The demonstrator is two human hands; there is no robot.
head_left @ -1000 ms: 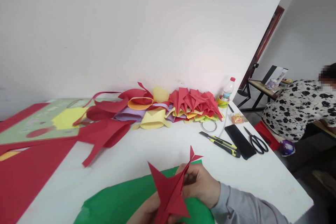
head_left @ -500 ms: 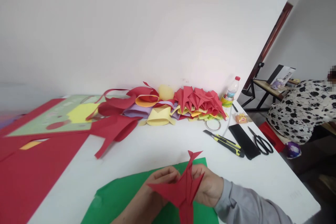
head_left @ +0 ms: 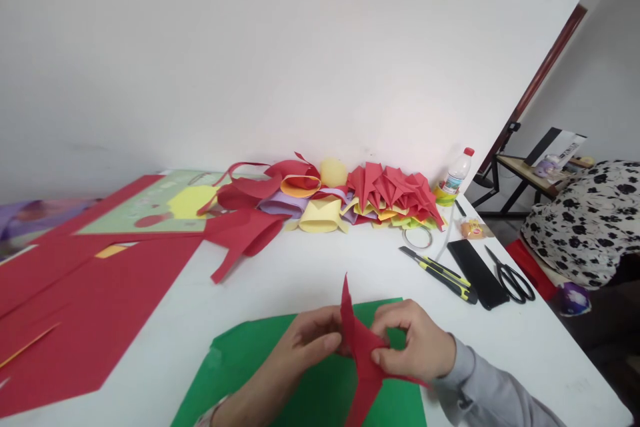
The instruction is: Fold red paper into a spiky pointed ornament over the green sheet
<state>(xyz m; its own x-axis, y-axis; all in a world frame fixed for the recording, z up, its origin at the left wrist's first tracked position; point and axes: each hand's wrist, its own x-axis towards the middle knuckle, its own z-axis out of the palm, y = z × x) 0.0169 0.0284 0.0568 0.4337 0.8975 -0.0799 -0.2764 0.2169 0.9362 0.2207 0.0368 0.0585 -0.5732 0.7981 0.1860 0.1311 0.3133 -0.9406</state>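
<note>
A folded red paper shape [head_left: 361, 347] is held upright between both hands over a green paper sheet [head_left: 250, 380] on the white table [head_left: 310, 280]. My left hand [head_left: 307, 340] pinches its left side with thumb and fingers closed. My right hand [head_left: 417, 343], in a grey sleeve, grips its right side, fingers curled round the folds. One pointed flap sticks up between the hands and another hangs down below them.
Large red sheets [head_left: 85, 313] lie at the left. A heap of folded red, yellow and purple paper [head_left: 340, 197] lines the wall. At the right lie a tape ring [head_left: 418, 237], utility knives [head_left: 440, 273], a black case [head_left: 477, 265], scissors [head_left: 511, 275] and a bottle [head_left: 456, 177]. Another person [head_left: 585, 220] sits beyond.
The red shape has been turned and lowered between the hands; its forked tip no longer shows at the top. My left hand has come up beside it. The view has shifted left.
</note>
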